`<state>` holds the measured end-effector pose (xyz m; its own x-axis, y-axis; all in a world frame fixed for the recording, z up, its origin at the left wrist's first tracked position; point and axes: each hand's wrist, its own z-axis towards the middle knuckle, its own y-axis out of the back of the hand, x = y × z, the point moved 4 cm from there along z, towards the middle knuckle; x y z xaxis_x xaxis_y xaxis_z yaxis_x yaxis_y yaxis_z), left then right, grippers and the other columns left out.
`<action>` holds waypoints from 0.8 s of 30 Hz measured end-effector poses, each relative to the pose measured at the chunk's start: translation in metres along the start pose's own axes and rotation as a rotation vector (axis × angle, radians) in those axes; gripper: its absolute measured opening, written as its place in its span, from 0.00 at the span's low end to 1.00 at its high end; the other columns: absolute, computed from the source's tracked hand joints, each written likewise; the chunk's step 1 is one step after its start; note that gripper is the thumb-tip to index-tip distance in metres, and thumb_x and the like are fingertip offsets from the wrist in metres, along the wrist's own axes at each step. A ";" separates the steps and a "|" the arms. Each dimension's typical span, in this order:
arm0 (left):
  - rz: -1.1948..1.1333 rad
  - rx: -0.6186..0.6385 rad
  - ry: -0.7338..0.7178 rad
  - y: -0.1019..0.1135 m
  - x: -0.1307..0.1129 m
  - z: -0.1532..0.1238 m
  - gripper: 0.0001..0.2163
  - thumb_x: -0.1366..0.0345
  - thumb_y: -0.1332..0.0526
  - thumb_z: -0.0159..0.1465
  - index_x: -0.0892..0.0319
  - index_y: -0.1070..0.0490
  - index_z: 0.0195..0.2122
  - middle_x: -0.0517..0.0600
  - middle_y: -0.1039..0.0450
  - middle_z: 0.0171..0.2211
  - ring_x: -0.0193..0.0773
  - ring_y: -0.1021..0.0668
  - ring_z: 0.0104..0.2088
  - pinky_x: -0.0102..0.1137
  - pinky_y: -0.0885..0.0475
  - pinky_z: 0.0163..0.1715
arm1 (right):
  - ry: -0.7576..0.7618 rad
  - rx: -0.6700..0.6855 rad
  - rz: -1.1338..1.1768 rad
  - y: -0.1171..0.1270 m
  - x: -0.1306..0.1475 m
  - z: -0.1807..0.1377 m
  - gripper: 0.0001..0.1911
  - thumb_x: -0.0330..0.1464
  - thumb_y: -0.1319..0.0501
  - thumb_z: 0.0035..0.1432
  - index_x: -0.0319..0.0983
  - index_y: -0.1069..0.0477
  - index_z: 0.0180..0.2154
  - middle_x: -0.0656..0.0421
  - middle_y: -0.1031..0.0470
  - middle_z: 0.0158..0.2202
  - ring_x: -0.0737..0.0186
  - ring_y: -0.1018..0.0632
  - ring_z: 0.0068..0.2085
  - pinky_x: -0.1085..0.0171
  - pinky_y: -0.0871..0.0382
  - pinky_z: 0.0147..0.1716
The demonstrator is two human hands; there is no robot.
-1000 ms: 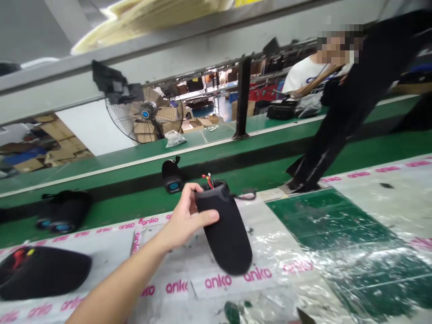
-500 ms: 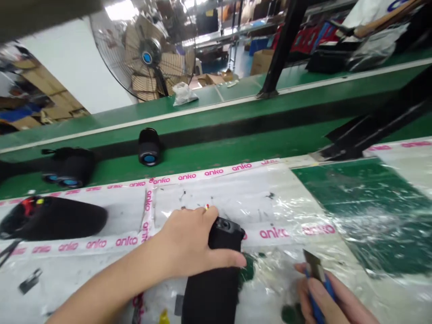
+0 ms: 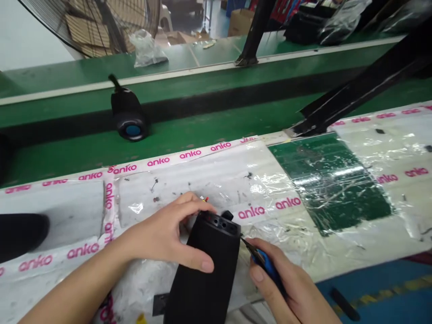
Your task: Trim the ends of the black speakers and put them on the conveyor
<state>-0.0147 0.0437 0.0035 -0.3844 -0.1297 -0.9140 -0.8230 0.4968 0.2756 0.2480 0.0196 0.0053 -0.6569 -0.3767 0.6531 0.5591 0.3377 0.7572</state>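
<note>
A black fabric-covered portable speaker lies on the plastic-covered bench in front of me, its panel of small ports facing away. My left hand grips it near that far end, thumb across the top and fingers over the far left edge. In my right hand is a blue utility knife. Its blade tip is at the right side of the speaker, close to the port panel; whether it touches cannot be made out. Small red and yellow bits show just beyond my left fingers.
Another black speaker with a blue end rests on the green conveyor. A dark rounded object lies at the left. A slanted black post rises at the right. Behind stand a fan and a clear plastic bag.
My right hand has brought the knife left and up to the speaker's side. The left thumb has shifted back on the speaker, uncovering more of the port panel. The camera view has moved.
</note>
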 end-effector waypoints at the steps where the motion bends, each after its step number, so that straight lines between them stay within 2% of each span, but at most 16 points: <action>1: -0.032 0.007 -0.007 0.000 0.002 0.000 0.32 0.51 0.21 0.53 0.40 0.27 0.58 0.48 0.35 0.49 0.43 0.26 0.45 0.34 0.26 0.42 | 0.023 -0.003 -0.030 0.000 0.002 0.003 0.19 0.37 0.45 0.75 0.45 0.32 0.63 0.52 0.18 0.52 0.48 0.16 0.48 0.60 0.17 0.39; 7: -0.070 0.032 -0.005 0.006 0.004 0.001 0.31 0.53 0.22 0.54 0.40 0.27 0.59 0.50 0.36 0.58 0.47 0.26 0.51 0.33 0.23 0.42 | 0.252 -0.035 -0.259 0.001 0.010 0.020 0.14 0.33 0.54 0.78 0.40 0.36 0.58 0.53 0.16 0.40 0.55 0.15 0.33 0.62 0.20 0.26; 11: -0.051 0.025 -0.024 0.007 0.007 0.000 0.32 0.52 0.21 0.54 0.41 0.27 0.60 0.50 0.33 0.61 0.46 0.24 0.50 0.35 0.24 0.46 | 0.308 -0.033 -0.390 0.002 0.014 0.026 0.16 0.33 0.58 0.79 0.38 0.37 0.57 0.53 0.17 0.38 0.54 0.15 0.31 0.61 0.23 0.22; 14: -0.054 0.037 -0.023 0.006 0.010 -0.003 0.34 0.53 0.23 0.57 0.41 0.31 0.64 0.51 0.33 0.63 0.50 0.25 0.55 0.37 0.24 0.50 | 0.323 -0.006 -0.407 0.003 0.016 0.027 0.16 0.33 0.59 0.80 0.38 0.38 0.58 0.54 0.19 0.36 0.55 0.16 0.31 0.63 0.29 0.18; 20: -0.036 0.087 0.028 0.000 0.012 -0.009 0.35 0.49 0.29 0.63 0.37 0.41 0.69 0.52 0.38 0.68 0.56 0.28 0.63 0.43 0.25 0.56 | 0.344 0.021 -0.403 0.003 0.016 0.030 0.16 0.34 0.60 0.80 0.39 0.38 0.57 0.59 0.23 0.32 0.58 0.21 0.26 0.61 0.32 0.20; 24: 0.014 0.062 0.032 -0.009 0.012 -0.009 0.43 0.42 0.27 0.58 0.34 0.46 0.70 0.52 0.43 0.69 0.61 0.33 0.66 0.54 0.34 0.65 | 0.397 0.021 -0.468 0.003 0.018 0.033 0.15 0.32 0.59 0.78 0.38 0.38 0.56 0.60 0.25 0.30 0.59 0.23 0.24 0.60 0.34 0.21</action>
<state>-0.0158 0.0299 -0.0075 -0.4098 -0.1494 -0.8999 -0.7902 0.5509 0.2684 0.2209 0.0423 0.0189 -0.5893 -0.7805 0.2086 0.2441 0.0741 0.9669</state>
